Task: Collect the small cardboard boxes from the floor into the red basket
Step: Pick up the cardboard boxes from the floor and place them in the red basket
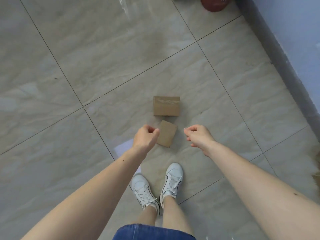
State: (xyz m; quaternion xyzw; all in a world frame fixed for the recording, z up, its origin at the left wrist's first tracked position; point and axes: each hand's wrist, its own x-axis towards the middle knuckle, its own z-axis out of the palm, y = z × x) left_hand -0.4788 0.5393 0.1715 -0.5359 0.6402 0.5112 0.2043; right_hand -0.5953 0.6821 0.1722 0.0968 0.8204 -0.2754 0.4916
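Two small cardboard boxes lie on the tiled floor ahead of my feet. The farther box (166,106) is wider and has clear tape across its top. The nearer box (167,133) is smaller and turned at a slant. My left hand (145,136) hovers just left of the nearer box with its fingers curled in, and it holds nothing. To the right of that box is my right hand (199,135), empty, with loosely bent fingers apart. A dark red round object (214,4) sits at the top edge, cut off, and I cannot tell whether it is the basket.
A bluish wall (294,40) runs down the right side, with a dark skirting strip along its foot. My white sneakers (156,184) stand just behind the boxes. Glossy grey tiles (86,58) stretch out to the left and ahead.
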